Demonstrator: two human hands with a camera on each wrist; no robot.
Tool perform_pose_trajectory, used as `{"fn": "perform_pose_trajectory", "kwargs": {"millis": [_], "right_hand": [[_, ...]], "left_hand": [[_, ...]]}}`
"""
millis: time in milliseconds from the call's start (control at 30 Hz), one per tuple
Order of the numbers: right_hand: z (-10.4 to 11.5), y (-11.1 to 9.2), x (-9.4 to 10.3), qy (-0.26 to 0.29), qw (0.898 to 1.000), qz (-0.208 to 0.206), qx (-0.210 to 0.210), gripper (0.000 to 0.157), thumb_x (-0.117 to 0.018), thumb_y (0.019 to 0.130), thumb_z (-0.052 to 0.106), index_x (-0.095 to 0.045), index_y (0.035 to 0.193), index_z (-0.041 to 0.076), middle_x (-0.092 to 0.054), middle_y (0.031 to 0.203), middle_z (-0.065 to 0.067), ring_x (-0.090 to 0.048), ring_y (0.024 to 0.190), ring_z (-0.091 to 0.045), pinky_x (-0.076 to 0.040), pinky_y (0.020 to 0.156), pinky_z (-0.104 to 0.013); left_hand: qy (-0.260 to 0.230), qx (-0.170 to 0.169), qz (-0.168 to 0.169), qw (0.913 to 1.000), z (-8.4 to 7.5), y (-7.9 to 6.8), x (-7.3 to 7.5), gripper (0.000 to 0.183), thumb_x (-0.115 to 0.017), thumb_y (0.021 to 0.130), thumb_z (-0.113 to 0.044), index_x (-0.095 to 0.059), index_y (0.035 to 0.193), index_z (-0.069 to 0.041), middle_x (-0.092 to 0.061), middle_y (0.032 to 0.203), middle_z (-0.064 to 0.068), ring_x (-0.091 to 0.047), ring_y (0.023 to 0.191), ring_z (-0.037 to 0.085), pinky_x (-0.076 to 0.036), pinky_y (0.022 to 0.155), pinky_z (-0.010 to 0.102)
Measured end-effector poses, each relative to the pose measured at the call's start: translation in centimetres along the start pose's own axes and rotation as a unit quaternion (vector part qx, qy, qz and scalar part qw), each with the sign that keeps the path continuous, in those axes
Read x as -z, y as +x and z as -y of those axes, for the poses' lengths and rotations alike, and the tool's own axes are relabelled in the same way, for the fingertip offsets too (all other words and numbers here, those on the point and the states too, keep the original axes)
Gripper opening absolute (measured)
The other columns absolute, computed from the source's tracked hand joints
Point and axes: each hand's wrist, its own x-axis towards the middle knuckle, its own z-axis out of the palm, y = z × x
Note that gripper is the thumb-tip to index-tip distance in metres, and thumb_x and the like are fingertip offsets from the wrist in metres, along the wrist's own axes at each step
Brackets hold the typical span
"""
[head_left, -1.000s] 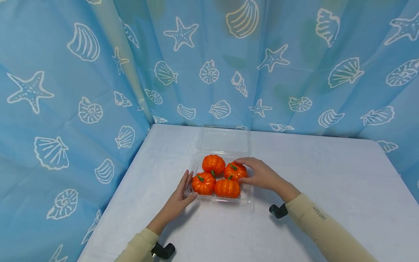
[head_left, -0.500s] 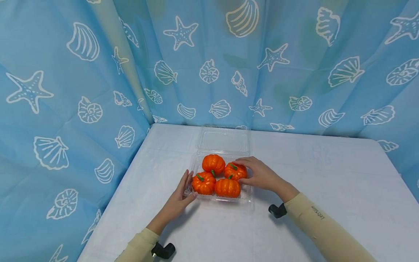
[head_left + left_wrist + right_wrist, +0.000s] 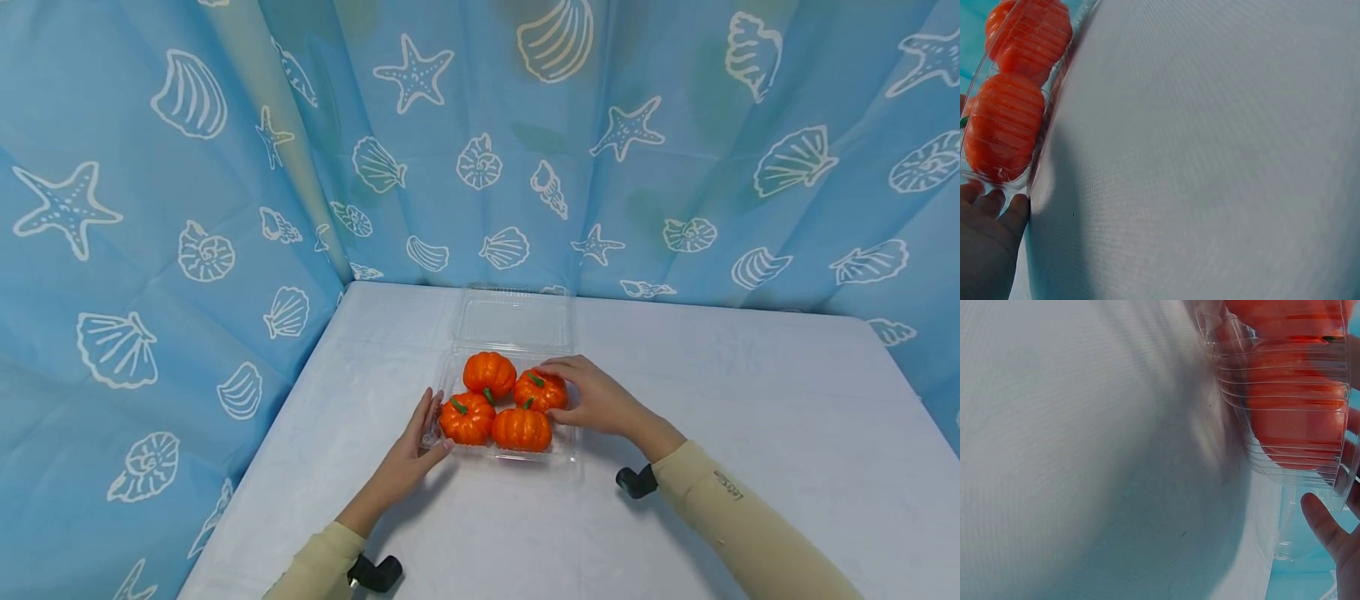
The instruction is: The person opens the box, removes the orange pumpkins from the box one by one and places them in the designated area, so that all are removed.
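A clear plastic clamshell box (image 3: 566,457) lies with its lid raised at the back, holding several small orange pumpkins with green stems. My right hand (image 3: 603,404) reaches over the box's right wall and grips the back right pumpkin (image 3: 540,390), fingers behind it and thumb in front. In the right wrist view, that hand's fingers partly show beyond the clear wall. My left hand (image 3: 408,458) rests against the box's left side, fingers extended and thumb near the front corner, beside the front left pumpkin (image 3: 467,419). In the left wrist view its fingertips (image 3: 1015,209) meet the box's end.
The back left pumpkin (image 3: 489,375) and front middle pumpkin (image 3: 522,430) sit close to the others. The clear lid (image 3: 513,323) extends toward the table's back edge. A white cloth covers the table (image 3: 712,392). Blue seashell curtains (image 3: 480,208) stand behind and at the left.
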Motion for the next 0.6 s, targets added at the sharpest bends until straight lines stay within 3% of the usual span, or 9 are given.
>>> {"fn": "perform_pose_trajectory", "kwargs": {"millis": [600], "right_hand": [[-0.18, -0.22, 0.80, 0.031, 0.998, -0.041, 0.034, 0.063, -0.083, 0.085, 0.026, -0.060, 0.142, 0.016, -0.055, 0.145, -0.009, -0.049, 0.135, -0.034, -0.041, 0.110, -0.059]], "left_hand": [[0.002, 0.006, -0.004, 1.0000, -0.23, -0.14, -0.07, 0.088, -0.064, 0.101, -0.020, -0.005, 0.165, -0.011, -0.019, 0.169, 0.006, -0.023, 0.153, 0.027, -0.039, 0.113, 0.051]]}}
